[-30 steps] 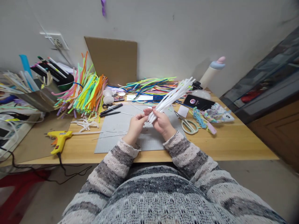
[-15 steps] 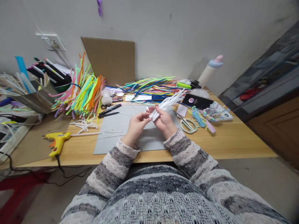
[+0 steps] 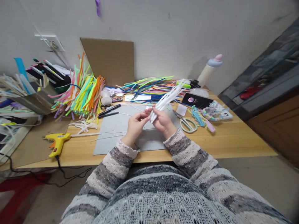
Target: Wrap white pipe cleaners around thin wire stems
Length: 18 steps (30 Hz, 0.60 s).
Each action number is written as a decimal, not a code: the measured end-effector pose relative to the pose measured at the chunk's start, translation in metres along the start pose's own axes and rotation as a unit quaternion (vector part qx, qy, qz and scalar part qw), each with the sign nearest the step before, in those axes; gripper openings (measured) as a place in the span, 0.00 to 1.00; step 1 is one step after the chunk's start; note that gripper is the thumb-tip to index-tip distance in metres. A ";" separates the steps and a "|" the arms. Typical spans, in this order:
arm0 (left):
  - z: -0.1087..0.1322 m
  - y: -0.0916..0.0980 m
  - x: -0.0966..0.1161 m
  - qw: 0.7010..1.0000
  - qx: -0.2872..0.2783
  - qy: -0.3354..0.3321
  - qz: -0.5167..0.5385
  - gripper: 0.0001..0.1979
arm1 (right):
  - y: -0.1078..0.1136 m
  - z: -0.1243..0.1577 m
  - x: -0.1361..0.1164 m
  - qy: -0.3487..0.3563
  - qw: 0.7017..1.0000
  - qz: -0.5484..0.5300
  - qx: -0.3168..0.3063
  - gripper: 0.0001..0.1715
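A bundle of white pipe cleaners [image 3: 168,99] slants up and to the right over the grey mat [image 3: 112,124]. Wrapped round its lower part, my right hand [image 3: 162,119] is closed on it. My left hand [image 3: 137,123] meets the bundle's lower end from the left, thumb and fingers pinched together there. Just what sits between those left fingertips is too small to make out. Thin wires [image 3: 114,133] lie on the mat left of my hands, with black pens [image 3: 109,111] above them. Scissors [image 3: 188,125] rest to the right of my right hand.
A yellow glue gun [image 3: 57,143] lies at left beside white pipe cleaner scraps [image 3: 83,126]. Coloured pipe cleaners stand in a bunch [image 3: 87,93] and lie in a pile [image 3: 149,85] by the wall. At right are a black phone-like box [image 3: 197,101] and a pastel-cased phone [image 3: 217,111].
The white bundle has tipped slightly more upright in my right hand, its strands spread a little. Both hands stay in nearly the same place.
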<state>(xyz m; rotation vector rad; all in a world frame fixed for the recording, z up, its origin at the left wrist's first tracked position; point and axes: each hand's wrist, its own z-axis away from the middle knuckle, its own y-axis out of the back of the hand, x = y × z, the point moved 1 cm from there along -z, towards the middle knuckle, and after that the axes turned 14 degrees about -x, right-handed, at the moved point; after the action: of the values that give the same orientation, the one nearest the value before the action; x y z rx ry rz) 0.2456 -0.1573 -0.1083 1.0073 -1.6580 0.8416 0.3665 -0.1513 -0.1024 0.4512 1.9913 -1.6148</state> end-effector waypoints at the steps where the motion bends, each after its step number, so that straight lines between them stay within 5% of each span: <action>1: 0.000 0.000 0.000 1.000 -0.011 0.000 -0.005 0.10 | 0.000 0.000 0.000 0.003 1.000 -0.003 0.006 0.05; 13: 0.000 0.000 0.001 0.997 -0.012 -0.015 -0.081 0.12 | 0.000 -0.001 0.002 0.008 1.000 -0.014 0.008 0.05; 18: 0.002 0.006 0.007 0.969 0.029 -0.109 -0.219 0.38 | 0.001 0.000 -0.004 0.011 0.999 -0.017 -0.042 0.06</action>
<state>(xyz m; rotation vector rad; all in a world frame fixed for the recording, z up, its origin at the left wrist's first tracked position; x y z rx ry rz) 0.2378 -0.1580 -0.1028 1.4816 -1.5091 0.4978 0.3708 -0.1510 -0.1008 0.4068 2.0857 -1.5467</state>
